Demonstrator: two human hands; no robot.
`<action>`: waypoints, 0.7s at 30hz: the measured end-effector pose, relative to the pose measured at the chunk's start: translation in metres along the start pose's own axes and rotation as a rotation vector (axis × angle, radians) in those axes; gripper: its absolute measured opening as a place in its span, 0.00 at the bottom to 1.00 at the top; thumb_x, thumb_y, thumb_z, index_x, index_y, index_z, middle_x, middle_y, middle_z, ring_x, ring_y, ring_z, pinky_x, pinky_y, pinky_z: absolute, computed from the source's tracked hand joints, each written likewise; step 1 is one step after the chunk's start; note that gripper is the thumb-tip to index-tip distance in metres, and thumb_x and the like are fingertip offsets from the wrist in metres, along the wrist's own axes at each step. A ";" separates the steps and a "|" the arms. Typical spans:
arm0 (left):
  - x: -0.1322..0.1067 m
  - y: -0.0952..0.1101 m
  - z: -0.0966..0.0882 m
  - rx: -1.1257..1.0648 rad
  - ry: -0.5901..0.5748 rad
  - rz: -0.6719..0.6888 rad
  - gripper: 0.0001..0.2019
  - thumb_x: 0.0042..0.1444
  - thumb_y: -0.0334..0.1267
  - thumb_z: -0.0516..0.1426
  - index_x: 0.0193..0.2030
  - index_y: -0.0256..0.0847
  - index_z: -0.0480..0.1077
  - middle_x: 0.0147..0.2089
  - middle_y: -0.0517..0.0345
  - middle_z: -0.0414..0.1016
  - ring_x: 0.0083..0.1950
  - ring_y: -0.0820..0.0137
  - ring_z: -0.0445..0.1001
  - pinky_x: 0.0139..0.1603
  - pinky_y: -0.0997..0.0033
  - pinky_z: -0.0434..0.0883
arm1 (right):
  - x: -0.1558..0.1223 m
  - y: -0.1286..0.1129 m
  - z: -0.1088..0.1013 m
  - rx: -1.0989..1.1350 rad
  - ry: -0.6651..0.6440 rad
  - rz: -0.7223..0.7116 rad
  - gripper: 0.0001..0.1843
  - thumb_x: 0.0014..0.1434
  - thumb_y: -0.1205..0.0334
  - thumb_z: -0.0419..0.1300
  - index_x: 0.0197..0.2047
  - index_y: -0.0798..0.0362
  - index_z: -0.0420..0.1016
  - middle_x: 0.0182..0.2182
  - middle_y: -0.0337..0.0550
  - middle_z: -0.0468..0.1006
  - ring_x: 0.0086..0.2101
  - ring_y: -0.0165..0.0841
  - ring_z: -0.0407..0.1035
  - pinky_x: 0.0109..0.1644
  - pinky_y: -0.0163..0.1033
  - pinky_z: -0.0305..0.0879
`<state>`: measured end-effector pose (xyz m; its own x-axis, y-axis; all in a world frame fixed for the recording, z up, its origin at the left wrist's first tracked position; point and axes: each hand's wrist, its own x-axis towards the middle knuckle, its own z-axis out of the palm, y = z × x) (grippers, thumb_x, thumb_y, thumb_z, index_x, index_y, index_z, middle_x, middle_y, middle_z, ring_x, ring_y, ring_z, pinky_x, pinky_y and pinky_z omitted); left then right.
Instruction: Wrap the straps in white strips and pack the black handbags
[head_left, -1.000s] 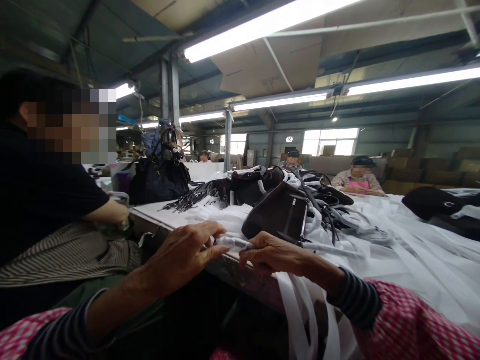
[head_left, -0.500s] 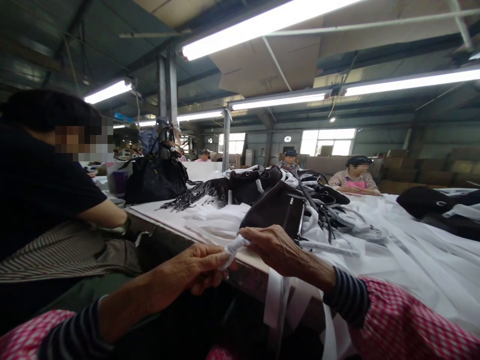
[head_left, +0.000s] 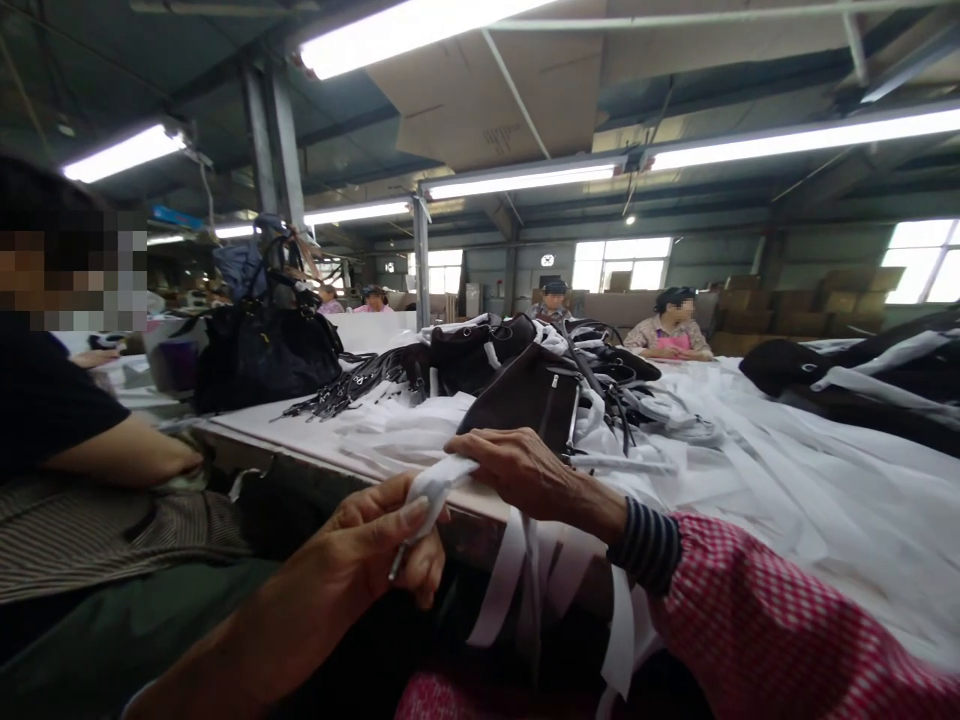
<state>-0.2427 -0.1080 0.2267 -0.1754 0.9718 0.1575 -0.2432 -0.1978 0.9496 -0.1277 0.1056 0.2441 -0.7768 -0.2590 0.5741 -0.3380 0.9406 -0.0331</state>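
At the lower middle of the frame the person's left hand (head_left: pixel 375 555) is curled closed on a white fabric strip (head_left: pixel 435 488), thumb pressed against the fingers with the strip pinched between them. A thin dark end pokes out just below the thumb; I cannot tell what it is. The right hand (head_left: pixel 525 470) sits a little higher and to the right, at the table edge (head_left: pixel 330 462), its fingers drawn together on the upper end of the same strip, so the strip runs slanting from one hand down to the other. The wrist comes out of a striped cuff under a pink checked sleeve (head_left: pixel 772 630).

Just behind the right hand a dark brown handbag (head_left: pixel 529 400) lies on a heap of loose white strips, its zip facing the camera. More white strips (head_left: pixel 517 585) hang over the table edge below the right forearm. Toward the left of the frame a black handbag (head_left: pixel 262 350) stands upright on the table, and a bundle of black straps (head_left: pixel 352 385) lies between it and the brown bag.

At the far left a co-worker's bare arm (head_left: pixel 112 455) rests by the table corner. Other people (head_left: pixel 671 325) sit at the far side of the table, in the middle distance, under long tube lights (head_left: pixel 525 182).
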 end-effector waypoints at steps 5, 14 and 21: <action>-0.011 0.000 0.006 -0.161 0.125 0.000 0.12 0.56 0.44 0.70 0.40 0.38 0.78 0.23 0.64 0.71 0.19 0.80 0.67 0.19 0.83 0.64 | -0.011 0.005 0.009 0.448 -0.053 0.203 0.17 0.74 0.52 0.51 0.46 0.56 0.74 0.34 0.41 0.76 0.32 0.30 0.70 0.40 0.34 0.63; 0.007 0.020 0.021 -0.111 0.548 0.352 0.18 0.44 0.41 0.76 0.41 0.38 0.81 0.37 0.55 0.85 0.31 0.72 0.81 0.31 0.80 0.77 | -0.040 -0.021 0.096 1.247 0.149 0.590 0.35 0.62 0.30 0.59 0.45 0.59 0.77 0.22 0.36 0.71 0.21 0.25 0.62 0.26 0.31 0.57; 0.050 -0.032 -0.015 0.883 0.654 0.610 0.10 0.66 0.43 0.59 0.44 0.41 0.80 0.46 0.48 0.85 0.52 0.58 0.82 0.58 0.60 0.76 | -0.058 -0.079 0.113 1.472 -0.094 0.564 0.35 0.65 0.31 0.55 0.50 0.57 0.77 0.24 0.40 0.74 0.20 0.25 0.63 0.24 0.30 0.57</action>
<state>-0.2577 -0.0552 0.1998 -0.5352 0.4571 0.7103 0.7199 -0.1931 0.6667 -0.1164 0.0214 0.1208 -0.9860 -0.0284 0.1645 -0.1611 -0.0976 -0.9821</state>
